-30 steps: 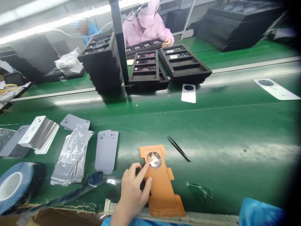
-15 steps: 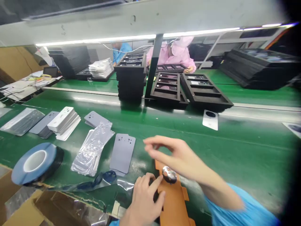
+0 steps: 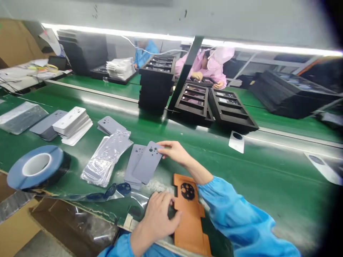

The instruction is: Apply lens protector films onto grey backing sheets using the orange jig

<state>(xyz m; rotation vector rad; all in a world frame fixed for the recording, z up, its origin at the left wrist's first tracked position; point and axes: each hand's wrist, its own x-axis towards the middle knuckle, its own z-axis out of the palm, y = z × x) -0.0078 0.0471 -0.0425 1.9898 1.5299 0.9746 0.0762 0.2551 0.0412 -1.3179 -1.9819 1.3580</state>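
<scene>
Since the earlier frame, our right hand (image 3: 173,151) has moved from over the top of the orange plate (image 3: 189,212) to mid-frame, and a grey card (image 3: 148,165) now sits shifted rightward from the other grey cards (image 3: 132,166). Thumb and fingers are closed on that card's upper right corner; we cannot tell whether it is clear of the others. Our left hand (image 3: 162,212) is half open, holding nothing we can see, its thumb over the orange plate, lower centre on the green bench (image 3: 268,167).
</scene>
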